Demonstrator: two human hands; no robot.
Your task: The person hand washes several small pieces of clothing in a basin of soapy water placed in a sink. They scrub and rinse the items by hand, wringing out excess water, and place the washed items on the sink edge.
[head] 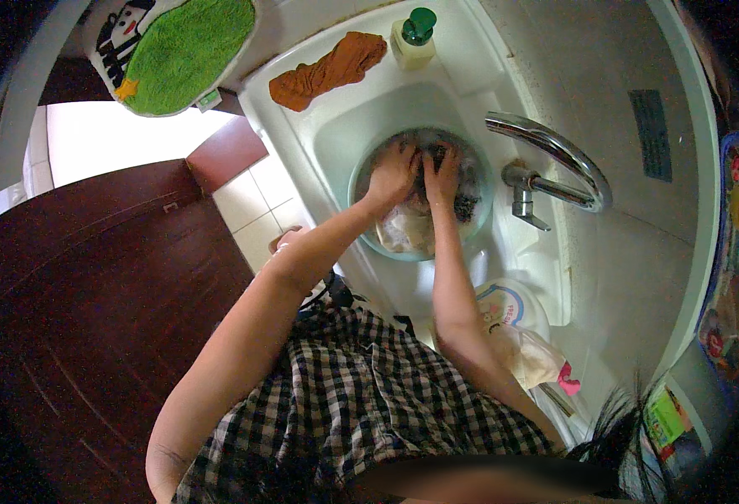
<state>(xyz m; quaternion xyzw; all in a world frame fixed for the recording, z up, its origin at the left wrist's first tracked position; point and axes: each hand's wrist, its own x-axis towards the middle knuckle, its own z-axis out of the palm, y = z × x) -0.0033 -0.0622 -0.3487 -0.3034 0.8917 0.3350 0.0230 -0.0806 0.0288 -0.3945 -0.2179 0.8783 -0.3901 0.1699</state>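
A round pale green basin (351, 195) stands in the white sink, filled with dark, sudsy water and wet laundry. My left hand (396, 171) is down in it, fingers curled into a dark cloth (433, 154). Close beside it, my right hand (443, 175) grips the same dark cloth, and its fingertips are partly hidden by the fabric and water. A cream-coloured cloth (407, 230) lies in the near part of the basin, below my wrists. More dark fabric (467, 206) shows at the right, near the basin's wall.
A chrome faucet (552, 145) arches over the sink (338, 135) from the right. An orange-brown cloth (328, 70) and a green-topped pump bottle (414, 39) rest on the far ledge. Near my right forearm are a white printed lid (520, 302) and a cream cloth (527, 359). A dark door (111, 302) stands left.
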